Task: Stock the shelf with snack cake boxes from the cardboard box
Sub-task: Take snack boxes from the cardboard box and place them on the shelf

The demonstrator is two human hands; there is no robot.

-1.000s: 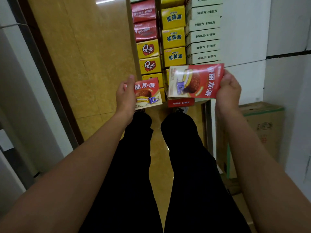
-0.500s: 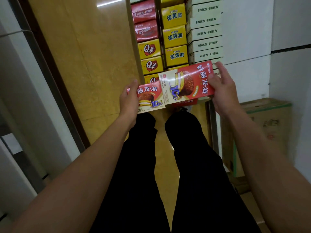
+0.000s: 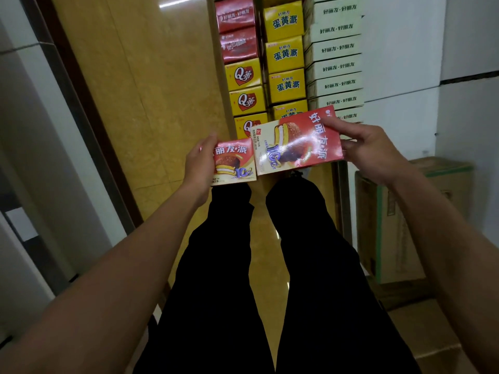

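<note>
My left hand (image 3: 199, 160) grips a red snack cake box (image 3: 234, 163) by its left end. Its right part is covered by a second red snack cake box (image 3: 297, 143), tilted, which my right hand (image 3: 370, 149) holds by its right end with fingers along the top edge. Both boxes hang in the air in front of the shelf (image 3: 216, 60), above my legs. The shelf holds stacked rows of red, yellow and white boxes (image 3: 286, 54). A cardboard box (image 3: 399, 222) stands on the floor at the right.
A yellow tiled floor (image 3: 151, 93) lies to the left of the shelf. A dark door frame (image 3: 89, 125) runs diagonally at the left. White wall panels (image 3: 432, 49) are at the right. More cardboard (image 3: 426, 327) lies at the lower right.
My right hand has brought its box left and down, tilting it until it overlaps the left box. The left hand stayed nearly still.
</note>
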